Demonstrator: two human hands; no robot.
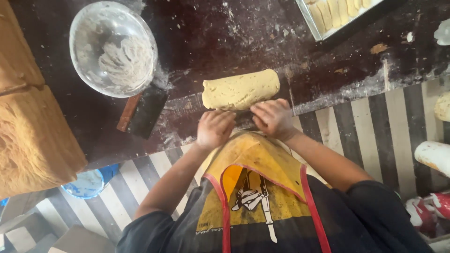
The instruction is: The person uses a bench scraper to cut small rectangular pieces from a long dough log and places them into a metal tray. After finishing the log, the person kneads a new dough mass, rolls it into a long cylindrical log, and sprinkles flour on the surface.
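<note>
Centrally, on a dark, flour-dusted table [211, 28]: a pale yellow dough roll [240, 89], lying crosswise, thick and speckled. Just in front of its near side, left hand [214, 129] and right hand [273, 118], side by side, palms down, knuckles up. Left fingers [224, 115] bent and curled, tips close to or touching the roll's near edge; right fingers [263, 108] likewise curled, tips at the same edge. Neither clearly closed around anything; cannot tell whether something is gripped beneath the palms. Between the hands, a dark strip of table edge. Left of the roll, a black scraper [147, 111] with a brown wooden side, flat on the table, touching the rim of a glass bowl [79, 28] holding shaggy white scraps. At the far right corner, a metal tray [310, 21] with rows of pale dough pieces. Along the left edge, a big brown fibrous mass [33, 140]. Below the hands, a yellow apron [258, 159] with red trim over a dark shirt, and a striped floor [375, 126] beneath the table.
</note>
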